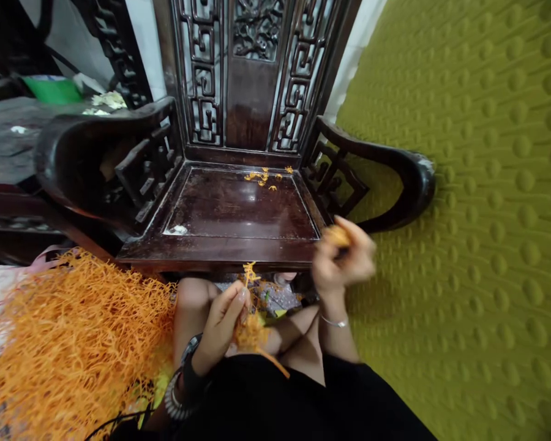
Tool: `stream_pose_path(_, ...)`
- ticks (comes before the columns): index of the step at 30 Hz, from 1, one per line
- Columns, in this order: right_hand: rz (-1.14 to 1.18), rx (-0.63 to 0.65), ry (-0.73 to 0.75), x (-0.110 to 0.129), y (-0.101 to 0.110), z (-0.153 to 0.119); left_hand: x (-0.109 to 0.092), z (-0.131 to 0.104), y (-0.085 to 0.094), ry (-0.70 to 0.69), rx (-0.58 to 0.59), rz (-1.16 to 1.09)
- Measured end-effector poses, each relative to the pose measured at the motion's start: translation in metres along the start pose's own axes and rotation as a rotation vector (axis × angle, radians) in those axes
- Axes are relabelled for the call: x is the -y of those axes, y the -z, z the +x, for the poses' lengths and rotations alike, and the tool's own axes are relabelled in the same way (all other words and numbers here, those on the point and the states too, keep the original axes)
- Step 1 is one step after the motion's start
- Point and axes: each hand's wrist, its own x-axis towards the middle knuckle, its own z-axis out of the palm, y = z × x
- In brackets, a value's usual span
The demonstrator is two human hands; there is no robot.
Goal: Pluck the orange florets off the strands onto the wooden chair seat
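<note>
I see my left hand (223, 321) curled shut around a wispy tuft of orange strands (251, 334) over my lap, below the front edge of the glossy carved dark-wood chair (239, 211). My right hand (344, 257), raised and blurred at the seat's front right corner, pinches a small orange piece (337, 236).

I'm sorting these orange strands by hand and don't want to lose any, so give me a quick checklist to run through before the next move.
1. Left hand grips a small bunch of orange strands over the lap: ok.
2. Right hand holds a small orange piece at the chair's front edge: cannot tell how firmly, it is blurred.
3. Chair seat is bare enough to take pieces: ok, only a few orange bits at the back and a white scrap.
4. Big orange pile lies close beside the left arm: ok.
5. One strand hangs loose below the left hand's bunch: not ok.
</note>
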Motion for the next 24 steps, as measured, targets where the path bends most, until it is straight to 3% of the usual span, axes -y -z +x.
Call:
stream_pose_path(3, -0.072, 0.192, 0.02, -0.023, -0.055, 0.003, -0.003, 0.001, -0.002, 0.036, -0.03, -0.075)
stream_pose_path(6, -0.039, 0.238, 0.006, -0.029, -0.07, -0.006, -0.001, 0.001, 0.0, 0.056, -0.045, -0.065)
stream_pose_path(8, 0.087, 0.29, -0.022, -0.018, -0.062, -0.017, 0.001, 0.002, 0.001, 0.055, -0.06, -0.059)
stream_pose_path(12, 0.339, 0.6, -0.026, 0.017, -0.03, -0.032, 0.006, 0.005, 0.001, 0.11, -0.068, -0.203)
stream_pose_path(15, 0.363, 0.768, 0.044, 0.031, -0.013, -0.036, 0.01, 0.006, -0.002, 0.135, -0.073, -0.211)
stream_pose_path(20, 0.315, 0.78, 0.043, 0.024, -0.006, -0.043, 0.019, 0.01, -0.003, 0.113, -0.015, -0.143)
stream_pose_path(24, 0.572, 0.743, -0.134, 0.015, -0.007, -0.049, 0.023, 0.015, 0.0, 0.09, 0.001, -0.03)
